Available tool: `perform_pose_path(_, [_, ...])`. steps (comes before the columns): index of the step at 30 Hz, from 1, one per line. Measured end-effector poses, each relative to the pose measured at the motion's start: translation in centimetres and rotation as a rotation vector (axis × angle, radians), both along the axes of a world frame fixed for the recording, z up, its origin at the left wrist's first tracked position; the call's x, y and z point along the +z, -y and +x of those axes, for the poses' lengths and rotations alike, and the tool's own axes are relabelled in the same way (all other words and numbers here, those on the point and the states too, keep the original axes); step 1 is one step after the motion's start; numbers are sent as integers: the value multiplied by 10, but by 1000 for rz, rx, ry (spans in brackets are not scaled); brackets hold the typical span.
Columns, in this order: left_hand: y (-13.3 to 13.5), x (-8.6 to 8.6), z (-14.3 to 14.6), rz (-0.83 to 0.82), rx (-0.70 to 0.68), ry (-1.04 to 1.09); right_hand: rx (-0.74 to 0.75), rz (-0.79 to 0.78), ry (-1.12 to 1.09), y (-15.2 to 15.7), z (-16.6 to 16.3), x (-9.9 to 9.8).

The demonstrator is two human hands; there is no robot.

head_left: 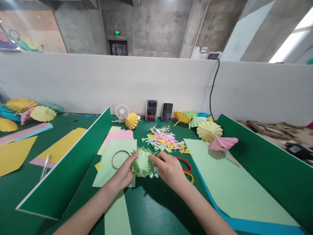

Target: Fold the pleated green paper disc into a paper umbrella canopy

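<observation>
A pleated light green paper fan (142,162) sits between my two hands on the green table (156,209). My left hand (125,173) pinches its left edge with closed fingers. My right hand (168,168) grips its right edge, fingers curled. A ring of clear tape (119,159) lies on a light green sheet (110,163) just left of my left hand. Red and yellow scissor handles (186,166) poke out from behind my right hand.
A heap of paper scraps (163,140) lies behind the fan. Finished paper umbrellas, yellow (209,130) and pink (223,143), rest on the right by a large green sheet (230,186). Two phones (167,112) and a small fan (121,111) stand by the back wall. Green dividers (70,169) flank the bay.
</observation>
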State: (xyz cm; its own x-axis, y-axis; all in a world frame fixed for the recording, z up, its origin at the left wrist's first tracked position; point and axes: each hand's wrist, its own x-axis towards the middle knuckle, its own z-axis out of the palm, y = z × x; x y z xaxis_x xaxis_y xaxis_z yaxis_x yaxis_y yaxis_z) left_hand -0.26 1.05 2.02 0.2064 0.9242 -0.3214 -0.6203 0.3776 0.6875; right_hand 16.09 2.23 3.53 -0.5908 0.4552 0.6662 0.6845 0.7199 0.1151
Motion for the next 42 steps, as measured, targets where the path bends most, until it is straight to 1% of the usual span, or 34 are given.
perform_pose_path(4, [0, 0, 1, 14, -12, 6, -3, 70, 28, 0, -2, -4])
perform_pose_path(10, [1, 1, 1, 23, -43, 13, -10, 110, 46, 0, -2, -7])
perform_pose_path(15, [3, 2, 3, 9, -43, 22, -31, 78, 88, 1, -4, -6])
perform_pose_path(17, [3, 2, 3, -16, -37, 22, -42, 49, 49, 1, -3, -7])
perform_pose_path(20, [1, 1, 2, -59, 7, 16, -52, -90, -132, 0, 1, -7])
perform_pose_path(23, [-1, 0, -1, -67, 42, 38, -46, -327, -324, -1, 3, -5])
perform_pose_path(27, [-2, 3, -1, -17, 50, 119, -38, -648, -418, 3, -3, -4])
perform_pose_path(30, [0, 5, 1, 8, 27, 197, 0, -801, -493, 5, -9, -4])
perform_pose_path(32, [1, 6, 3, 1, -12, 235, 18, -837, -564, 6, -11, -3])
perform_pose_path(35, [2, 4, 4, 1, -54, 232, 2, -822, -660, 5, -10, -1])
perform_pose_path(39, [0, 0, 3, 53, -69, 193, -54, -756, -686, 0, -4, 2])
perform_pose_path(42, [0, -1, 2, 74, -90, 165, -57, -755, -694, -3, 1, 5])
